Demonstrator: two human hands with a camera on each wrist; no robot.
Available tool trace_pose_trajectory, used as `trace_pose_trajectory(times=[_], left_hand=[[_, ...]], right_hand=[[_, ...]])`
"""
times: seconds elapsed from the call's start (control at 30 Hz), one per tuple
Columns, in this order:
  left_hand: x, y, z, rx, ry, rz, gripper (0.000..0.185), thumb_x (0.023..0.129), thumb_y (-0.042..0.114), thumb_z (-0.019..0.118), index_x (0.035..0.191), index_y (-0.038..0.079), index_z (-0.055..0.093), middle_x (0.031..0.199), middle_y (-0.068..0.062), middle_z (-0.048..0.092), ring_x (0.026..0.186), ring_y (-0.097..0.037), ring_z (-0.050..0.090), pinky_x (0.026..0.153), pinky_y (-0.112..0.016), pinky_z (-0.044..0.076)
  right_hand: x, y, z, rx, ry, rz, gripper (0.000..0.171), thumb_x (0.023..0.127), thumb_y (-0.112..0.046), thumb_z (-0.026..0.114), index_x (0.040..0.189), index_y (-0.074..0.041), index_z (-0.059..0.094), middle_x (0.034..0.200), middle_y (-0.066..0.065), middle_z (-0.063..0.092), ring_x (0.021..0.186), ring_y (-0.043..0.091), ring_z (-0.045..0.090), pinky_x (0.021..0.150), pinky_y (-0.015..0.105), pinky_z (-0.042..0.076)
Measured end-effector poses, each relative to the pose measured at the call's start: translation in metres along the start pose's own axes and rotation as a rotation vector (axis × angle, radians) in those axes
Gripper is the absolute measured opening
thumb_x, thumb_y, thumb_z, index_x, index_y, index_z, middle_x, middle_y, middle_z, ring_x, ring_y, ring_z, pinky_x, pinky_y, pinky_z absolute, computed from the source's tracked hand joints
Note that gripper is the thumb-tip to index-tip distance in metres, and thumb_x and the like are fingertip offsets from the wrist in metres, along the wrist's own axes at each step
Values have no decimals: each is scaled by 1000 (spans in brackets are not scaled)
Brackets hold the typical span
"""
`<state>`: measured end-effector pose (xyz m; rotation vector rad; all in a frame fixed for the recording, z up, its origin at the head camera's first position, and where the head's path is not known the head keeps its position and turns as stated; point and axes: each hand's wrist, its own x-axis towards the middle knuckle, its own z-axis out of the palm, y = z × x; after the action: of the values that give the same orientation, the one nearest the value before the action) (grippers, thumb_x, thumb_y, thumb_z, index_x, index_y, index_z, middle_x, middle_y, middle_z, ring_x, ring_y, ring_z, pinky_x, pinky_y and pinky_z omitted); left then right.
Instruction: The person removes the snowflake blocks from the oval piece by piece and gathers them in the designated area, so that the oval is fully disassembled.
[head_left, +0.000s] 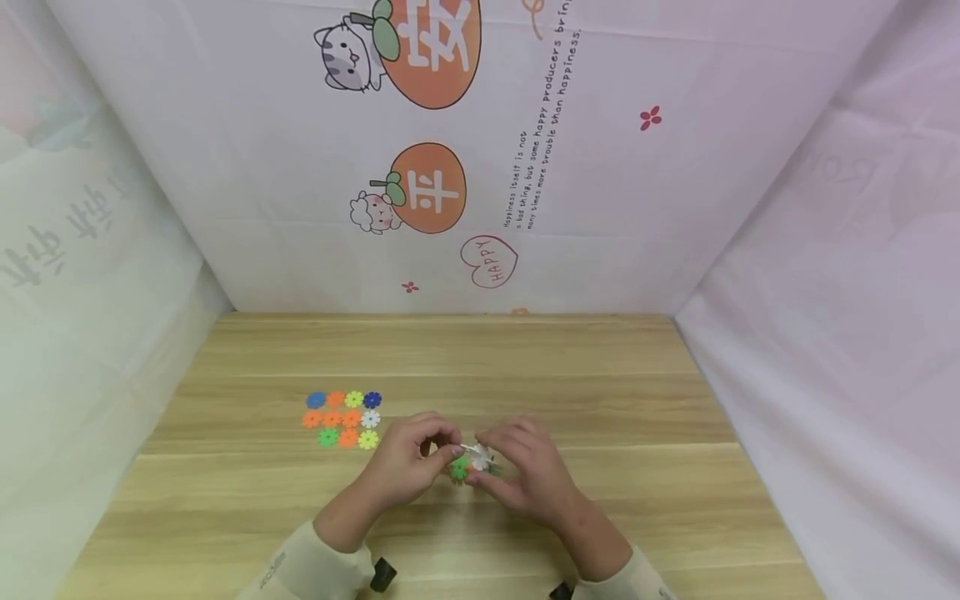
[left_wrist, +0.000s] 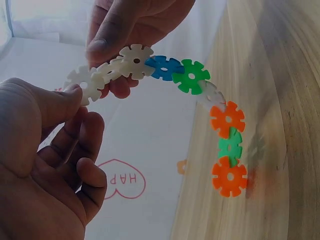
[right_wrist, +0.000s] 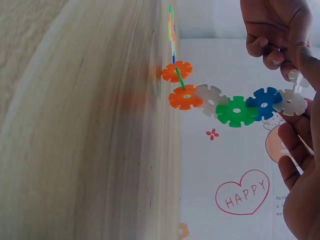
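A curved chain of slotted snowflake discs hangs between the two hands. My left hand (head_left: 411, 457) pinches a white disc (left_wrist: 86, 90) at the chain's upper end, between thumb and fingers. Close beside it, my right hand (head_left: 531, 471) grips the chain near another white disc (left_wrist: 134, 69). In the left wrist view, a blue disc (left_wrist: 164, 69), a green disc (left_wrist: 191, 76) and a pale disc (left_wrist: 211, 94) follow. Further down come an orange disc (left_wrist: 226, 120), a second green disc (left_wrist: 230, 146) and a lowest orange disc (left_wrist: 230, 177), close over the tabletop.
Several loose discs lie in rows on the wooden table (head_left: 525, 375), left of the hands, among them an orange disc (head_left: 311, 419) and a dark blue disc (head_left: 372, 400). A printed white cloth (head_left: 585, 267) hangs behind the table, with white cloth on both sides.
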<state>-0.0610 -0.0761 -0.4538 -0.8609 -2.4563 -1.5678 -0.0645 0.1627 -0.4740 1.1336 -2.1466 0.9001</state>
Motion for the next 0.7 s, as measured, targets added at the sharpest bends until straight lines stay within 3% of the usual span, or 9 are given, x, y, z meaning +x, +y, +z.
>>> trace_pose_trajectory(times=[0.2,0.57,0.7], left_hand=[[-1,-2,1,-18,10,-2,15,96,14,76,93,28,70,89,16,65,78,-11,59,63,-27,47],[-1,-3,1,-7,30,20,14,98,15,74,94,28,68,91,16,65,79,-9,59,64,-27,47],[-1,-1,-1,3,30,17,13,98,16,74,94,28,69,92,17,66,80,-9,60,65,-27,47]], right_hand=[[1,-1,1,-5,13,-9,34,95,-36,77,115,-9,74,106,1,77,98,17,65,90,40,49],[4,-2,-1,-7,25,-51,33,92,-31,80,116,-8,74,107,-1,76,96,17,65,88,39,50],[5,-1,-1,-12,22,-60,38,85,-25,85,117,-7,74,106,-1,76,96,17,64,88,38,50]])
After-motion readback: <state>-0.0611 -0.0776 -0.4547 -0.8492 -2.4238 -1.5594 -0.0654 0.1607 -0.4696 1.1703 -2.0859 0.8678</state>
